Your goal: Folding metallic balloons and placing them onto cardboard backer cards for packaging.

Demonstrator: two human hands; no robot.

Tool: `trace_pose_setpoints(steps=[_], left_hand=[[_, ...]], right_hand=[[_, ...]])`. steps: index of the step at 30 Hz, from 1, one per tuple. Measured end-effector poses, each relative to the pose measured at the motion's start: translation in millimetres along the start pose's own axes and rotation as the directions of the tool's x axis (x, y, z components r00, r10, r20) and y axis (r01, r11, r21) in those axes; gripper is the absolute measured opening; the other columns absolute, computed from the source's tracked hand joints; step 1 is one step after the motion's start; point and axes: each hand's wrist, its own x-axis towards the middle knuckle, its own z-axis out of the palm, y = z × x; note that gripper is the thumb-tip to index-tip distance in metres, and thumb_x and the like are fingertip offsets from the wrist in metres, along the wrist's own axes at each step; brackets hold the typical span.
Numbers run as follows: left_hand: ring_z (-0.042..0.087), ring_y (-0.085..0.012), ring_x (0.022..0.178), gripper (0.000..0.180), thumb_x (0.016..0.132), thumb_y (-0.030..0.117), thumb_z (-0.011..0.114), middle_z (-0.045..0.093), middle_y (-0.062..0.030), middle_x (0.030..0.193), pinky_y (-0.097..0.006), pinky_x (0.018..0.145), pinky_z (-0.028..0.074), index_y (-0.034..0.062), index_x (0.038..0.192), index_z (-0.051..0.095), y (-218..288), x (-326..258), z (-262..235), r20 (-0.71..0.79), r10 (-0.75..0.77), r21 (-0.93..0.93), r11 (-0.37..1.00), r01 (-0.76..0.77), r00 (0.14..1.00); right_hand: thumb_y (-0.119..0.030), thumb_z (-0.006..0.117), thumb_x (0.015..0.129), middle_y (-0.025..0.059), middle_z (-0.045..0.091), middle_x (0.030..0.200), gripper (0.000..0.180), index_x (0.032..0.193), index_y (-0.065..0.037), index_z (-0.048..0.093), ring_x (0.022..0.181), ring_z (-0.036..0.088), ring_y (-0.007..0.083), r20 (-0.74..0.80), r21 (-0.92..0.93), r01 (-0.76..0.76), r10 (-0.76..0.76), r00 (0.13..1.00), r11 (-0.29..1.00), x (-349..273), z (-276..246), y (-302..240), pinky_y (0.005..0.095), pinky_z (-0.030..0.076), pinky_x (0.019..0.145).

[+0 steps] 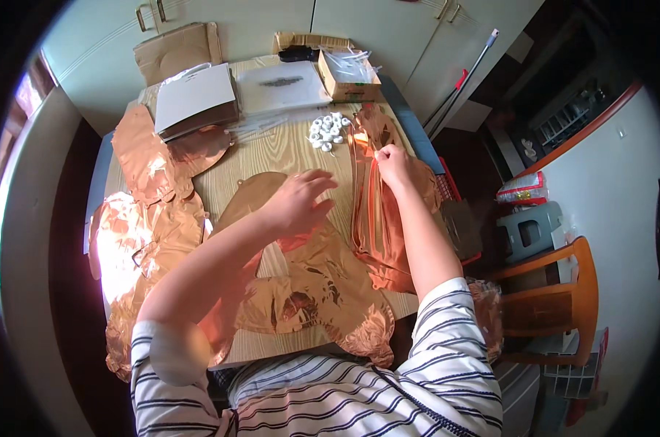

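Foil stack (383, 251), glossy copper-orange, flat, layered, pinched by right hand (394, 166)

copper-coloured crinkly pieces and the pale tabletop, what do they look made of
Crinkled copper-coloured flat pieces: probably shiny metallic foil film, given the bright glints and sharp creases. Pale wood-grained tabletop: low-sheen wood or printed laminate; the grain alone leaves that open.

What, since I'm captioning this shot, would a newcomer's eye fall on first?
Probably the glaring copper foil on the left of the table. Then the small white rolls clustered toward the far side, and to their right the orange foil, with the right hand at its upper part.
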Motion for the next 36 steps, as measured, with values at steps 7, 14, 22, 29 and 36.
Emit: trace_pose_setpoints(steps=[7, 14, 22, 29, 36], left_hand=[[0.049, -0.0330, 0.138, 0.047, 0.097, 0.039, 0.060, 0.058, -0.0149, 0.141, -0.049, 0.118, 0.033, 0.0068, 0.130, 0.063, -25, 101, 67, 0.053, 0.059, 0.356, 0.932, -0.075, 0.997], [0.038, -0.0341, 0.145, 0.073, 0.098, 0.061, 0.048, 0.049, -0.0195, 0.149, -0.048, 0.125, 0.017, 0.0042, 0.142, 0.054, -16, 123, 65, 0.267, -0.228, 0.598, 0.801, 0.025, 0.936], [0.025, -0.0365, 0.153, 0.086, 0.094, 0.068, 0.048, 0.038, -0.0201, 0.160, -0.049, 0.126, 0.013, 0.0031, 0.150, 0.045, -32, 136, 73, 0.148, -0.240, 0.632, 0.769, 0.095, 0.959], [0.014, -0.0368, 0.157, 0.101, 0.087, 0.080, 0.046, 0.034, -0.0229, 0.162, -0.053, 0.127, 0.001, 0.0028, 0.152, 0.040, -27, 146, 60, 0.203, -0.364, 0.640, 0.752, 0.158, 0.909], [0.011, -0.0364, 0.158, 0.093, 0.091, 0.076, 0.041, 0.032, -0.0228, 0.163, -0.058, 0.125, -0.005, 0.0025, 0.148, 0.046, -22, 136, 64, 0.146, -0.331, 0.670, 0.726, 0.153, 0.932]], right_hand=[[-0.021, 0.071, 0.090, 0.0151, 0.073, 0.086, 0.016, 0.093, -0.005, 0.073, 0.083, 0.071, 0.0317, -0.001, 0.242, 0.091, -0.094, 0.996, 0.966, -11, -24, -3, 0.0411, 0.054, 0.075], [-0.020, 0.070, 0.093, 0.0120, 0.072, 0.087, 0.018, 0.095, -0.003, 0.069, 0.081, 0.070, 0.0234, -0.040, 0.432, 0.162, -0.160, 0.986, 0.887, -20, -52, 21, 0.0346, 0.053, 0.074], [-0.019, 0.060, 0.104, -0.0004, 0.063, 0.094, 0.019, 0.108, -0.001, 0.064, 0.086, 0.056, 0.0078, -0.145, 0.622, 0.195, -0.133, 0.980, 0.758, -49, -127, 47, 0.0256, 0.047, 0.080], [-0.022, 0.055, 0.102, 0.0093, 0.063, 0.121, 0.031, 0.125, -0.002, 0.062, 0.110, 0.060, 0.0192, -0.522, 0.743, 0.239, 0.317, 0.792, 0.625, -100, -256, 97, 0.0343, 0.047, 0.098], [-0.024, 0.057, 0.100, 0.0066, 0.063, 0.115, 0.034, 0.126, -0.003, 0.060, 0.104, 0.061, 0.0193, -0.619, 0.785, 0.364, 0.614, 0.489, 0.502, -124, -384, 218, 0.0348, 0.049, 0.093]])
